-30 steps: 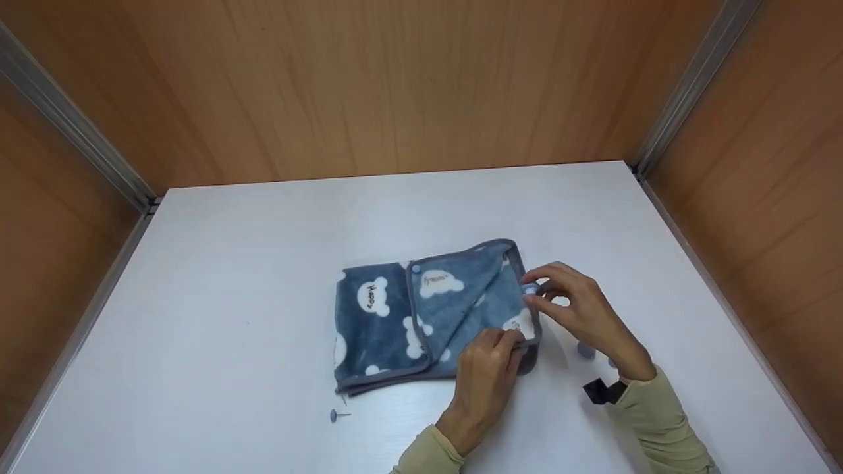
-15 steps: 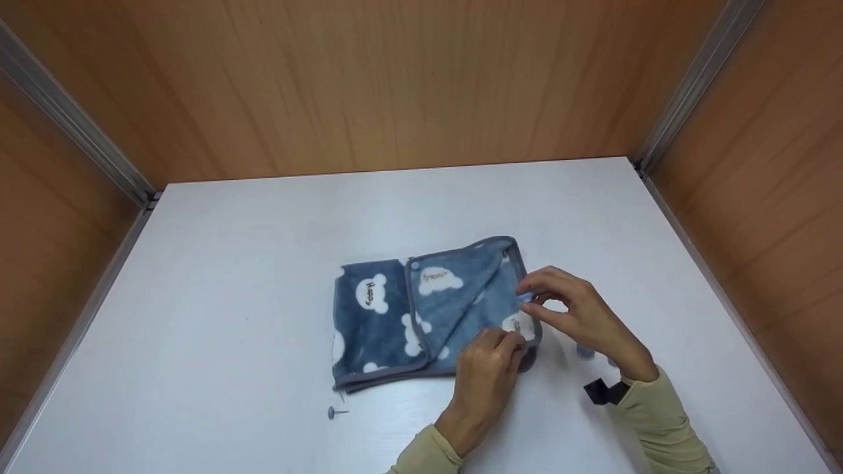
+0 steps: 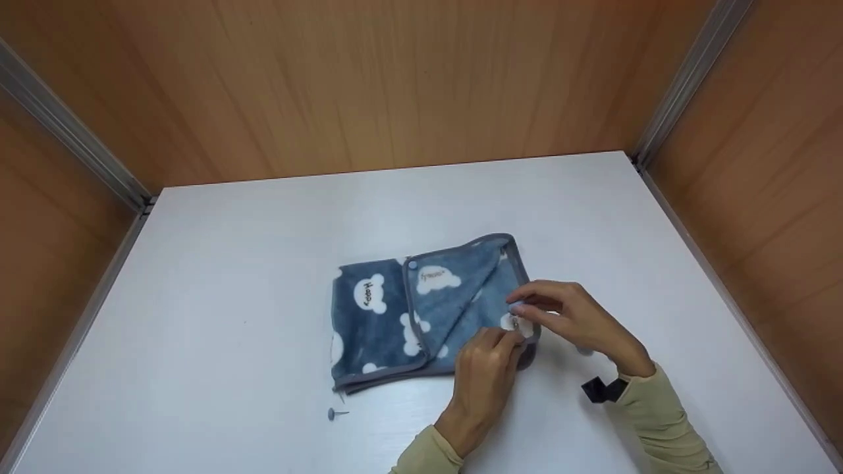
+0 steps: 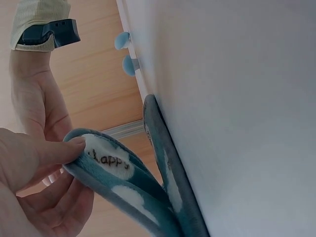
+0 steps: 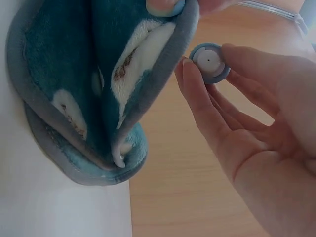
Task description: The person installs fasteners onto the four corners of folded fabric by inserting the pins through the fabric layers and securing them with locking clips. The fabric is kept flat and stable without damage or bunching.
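A folded blue fleece blanket [image 3: 448,309] with white bear prints and grey edging lies on the table. My left hand [image 3: 484,368] pinches its near right corner, raised off the table in the left wrist view, thumb on the bear-print side. A light-blue rounded edge shows under a left fingertip in the right wrist view. Between thumb and fingers, my right hand [image 3: 573,316] holds a small round blue cap [image 5: 210,62] with a white centre and a tiny hole. The cap is beside the raised corner, apart from it in the right wrist view.
A round-headed pin [image 3: 332,414] lies near the blanket's near left corner. A blue round head [image 3: 413,265] sits on the blanket's fold. Two blue round pieces [image 4: 129,65] stand on the table. Wooden panels [image 3: 395,85] rise behind and at both sides.
My right hand has moved left and slightly nearer me, bringing the cap from the blanket's right edge close to my left fingers. The left hand keeps its grip on the corner.
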Action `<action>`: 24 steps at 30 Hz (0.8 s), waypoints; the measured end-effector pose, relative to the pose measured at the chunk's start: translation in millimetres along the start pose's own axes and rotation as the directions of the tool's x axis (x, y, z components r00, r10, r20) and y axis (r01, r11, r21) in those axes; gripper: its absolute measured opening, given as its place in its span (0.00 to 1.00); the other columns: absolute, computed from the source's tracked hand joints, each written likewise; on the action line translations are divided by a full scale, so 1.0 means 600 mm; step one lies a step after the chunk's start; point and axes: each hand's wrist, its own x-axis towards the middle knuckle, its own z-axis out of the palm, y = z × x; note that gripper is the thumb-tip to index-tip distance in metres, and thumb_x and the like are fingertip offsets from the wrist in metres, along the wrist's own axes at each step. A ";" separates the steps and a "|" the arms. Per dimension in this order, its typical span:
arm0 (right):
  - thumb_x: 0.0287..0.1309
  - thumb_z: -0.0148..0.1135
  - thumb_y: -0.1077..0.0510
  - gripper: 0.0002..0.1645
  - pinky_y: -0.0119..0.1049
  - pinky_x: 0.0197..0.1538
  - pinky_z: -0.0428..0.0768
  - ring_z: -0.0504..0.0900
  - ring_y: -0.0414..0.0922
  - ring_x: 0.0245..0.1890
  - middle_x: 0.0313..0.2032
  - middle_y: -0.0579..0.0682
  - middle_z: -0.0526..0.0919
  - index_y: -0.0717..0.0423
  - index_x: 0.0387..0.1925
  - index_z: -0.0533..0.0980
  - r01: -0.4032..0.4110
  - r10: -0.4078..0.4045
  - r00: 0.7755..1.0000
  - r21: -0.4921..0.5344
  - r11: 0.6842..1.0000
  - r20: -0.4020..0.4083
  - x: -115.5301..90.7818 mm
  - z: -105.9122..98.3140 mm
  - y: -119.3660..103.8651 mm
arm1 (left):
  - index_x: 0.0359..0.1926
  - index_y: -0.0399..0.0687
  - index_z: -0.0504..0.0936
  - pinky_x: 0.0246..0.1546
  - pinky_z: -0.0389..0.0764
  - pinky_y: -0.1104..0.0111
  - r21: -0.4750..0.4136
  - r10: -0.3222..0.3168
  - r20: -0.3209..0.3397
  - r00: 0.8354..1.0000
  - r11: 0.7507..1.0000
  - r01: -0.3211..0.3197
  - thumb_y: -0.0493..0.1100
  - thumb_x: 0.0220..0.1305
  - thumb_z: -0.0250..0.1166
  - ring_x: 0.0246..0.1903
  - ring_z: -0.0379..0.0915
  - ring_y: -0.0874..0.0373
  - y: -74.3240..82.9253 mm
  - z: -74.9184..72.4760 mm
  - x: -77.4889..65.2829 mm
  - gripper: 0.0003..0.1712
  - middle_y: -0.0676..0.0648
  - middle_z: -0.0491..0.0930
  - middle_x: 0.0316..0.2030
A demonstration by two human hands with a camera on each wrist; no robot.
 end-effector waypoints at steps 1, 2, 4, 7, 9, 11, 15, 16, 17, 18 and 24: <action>0.61 0.58 0.67 0.13 0.37 0.47 0.79 0.82 0.50 0.43 0.43 0.55 0.82 0.61 0.48 0.78 -0.016 0.016 1.000 0.006 1.000 0.009 0.000 0.001 -0.001 | 0.30 0.50 0.83 0.27 0.75 0.75 -0.005 -0.001 -0.001 1.000 1.000 0.001 0.37 0.49 0.73 0.29 0.76 0.64 0.000 0.000 0.000 0.08 0.54 0.78 0.28; 0.61 0.58 0.67 0.13 0.37 0.46 0.79 0.83 0.50 0.43 0.43 0.55 0.83 0.60 0.47 0.78 -0.029 0.028 0.999 0.014 0.999 0.018 0.000 0.001 -0.001 | 0.30 0.50 0.83 0.28 0.76 0.76 -0.009 -0.002 -0.005 1.000 1.000 0.002 0.37 0.49 0.74 0.29 0.76 0.64 0.000 -0.001 0.001 0.08 0.54 0.78 0.28; 0.61 0.58 0.66 0.13 0.37 0.45 0.79 0.83 0.51 0.43 0.42 0.55 0.83 0.59 0.47 0.78 -0.045 0.044 0.998 0.029 0.999 0.034 0.000 0.003 -0.001 | 0.30 0.50 0.83 0.28 0.76 0.75 -0.010 -0.001 -0.010 1.000 1.000 0.001 0.37 0.49 0.73 0.29 0.76 0.64 -0.001 -0.001 0.001 0.08 0.54 0.78 0.28; 0.61 0.58 0.67 0.12 0.36 0.45 0.79 0.83 0.52 0.42 0.42 0.56 0.83 0.59 0.47 0.78 -0.048 0.046 0.998 0.051 0.998 0.051 0.001 0.005 0.001 | 0.31 0.51 0.83 0.28 0.76 0.75 -0.006 0.001 -0.019 1.000 1.000 -0.001 0.37 0.50 0.73 0.29 0.76 0.64 -0.001 -0.002 0.002 0.08 0.54 0.78 0.28; 0.61 0.58 0.67 0.12 0.36 0.45 0.79 0.83 0.52 0.42 0.42 0.57 0.82 0.59 0.47 0.78 -0.051 0.048 0.997 0.062 0.997 0.058 0.002 0.006 0.001 | 0.31 0.51 0.83 0.28 0.76 0.75 -0.008 -0.002 -0.020 1.000 1.000 0.002 0.37 0.50 0.73 0.29 0.76 0.64 -0.002 -0.002 0.002 0.08 0.54 0.79 0.28; 0.61 0.58 0.67 0.12 0.36 0.44 0.79 0.83 0.52 0.41 0.42 0.58 0.82 0.60 0.47 0.78 -0.057 0.052 0.997 0.066 0.996 0.064 0.002 0.007 0.001 | 0.31 0.50 0.83 0.27 0.76 0.75 -0.012 -0.009 -0.018 1.000 1.000 0.009 0.37 0.50 0.73 0.29 0.76 0.64 -0.002 -0.002 0.002 0.07 0.54 0.79 0.28; 0.62 0.58 0.66 0.11 0.36 0.44 0.80 0.83 0.52 0.41 0.42 0.58 0.82 0.61 0.46 0.78 -0.061 0.056 0.996 0.065 0.996 0.070 0.002 0.008 0.002 | 0.31 0.49 0.83 0.27 0.76 0.75 -0.022 -0.013 -0.010 1.000 1.000 0.013 0.37 0.51 0.72 0.29 0.76 0.63 -0.002 -0.002 0.002 0.06 0.54 0.79 0.29; 0.62 0.58 0.66 0.11 0.36 0.44 0.80 0.83 0.52 0.41 0.42 0.58 0.82 0.61 0.46 0.78 -0.058 0.054 0.996 0.066 0.996 0.070 0.002 0.008 0.002 | 0.31 0.49 0.83 0.27 0.76 0.74 -0.020 -0.011 -0.012 1.000 1.000 0.011 0.37 0.51 0.72 0.29 0.76 0.63 -0.002 -0.002 0.002 0.07 0.54 0.79 0.29; 0.61 0.58 0.66 0.11 0.36 0.44 0.80 0.83 0.52 0.41 0.42 0.58 0.82 0.61 0.46 0.78 -0.055 0.050 0.996 0.067 0.996 0.071 0.002 0.009 0.002 | 0.31 0.49 0.83 0.27 0.76 0.74 -0.018 -0.008 -0.014 1.000 1.000 0.008 0.37 0.51 0.72 0.29 0.76 0.63 -0.002 -0.002 0.002 0.07 0.54 0.79 0.29; 0.61 0.58 0.67 0.11 0.36 0.43 0.80 0.83 0.52 0.41 0.42 0.58 0.82 0.60 0.46 0.78 -0.050 0.045 0.996 0.069 0.996 0.072 0.002 0.009 0.003 | 0.31 0.49 0.83 0.28 0.76 0.74 -0.015 -0.006 -0.017 1.000 1.000 0.005 0.37 0.51 0.73 0.29 0.76 0.63 -0.002 -0.002 0.003 0.07 0.54 0.79 0.29; 0.61 0.58 0.67 0.11 0.36 0.42 0.80 0.83 0.52 0.41 0.42 0.59 0.82 0.60 0.46 0.78 -0.028 0.022 0.997 0.074 0.997 0.080 0.002 0.010 0.004 | 0.31 0.50 0.82 0.28 0.76 0.73 -0.019 -0.010 -0.024 1.000 1.000 0.009 0.37 0.50 0.73 0.30 0.76 0.63 -0.003 -0.002 0.002 0.08 0.54 0.79 0.29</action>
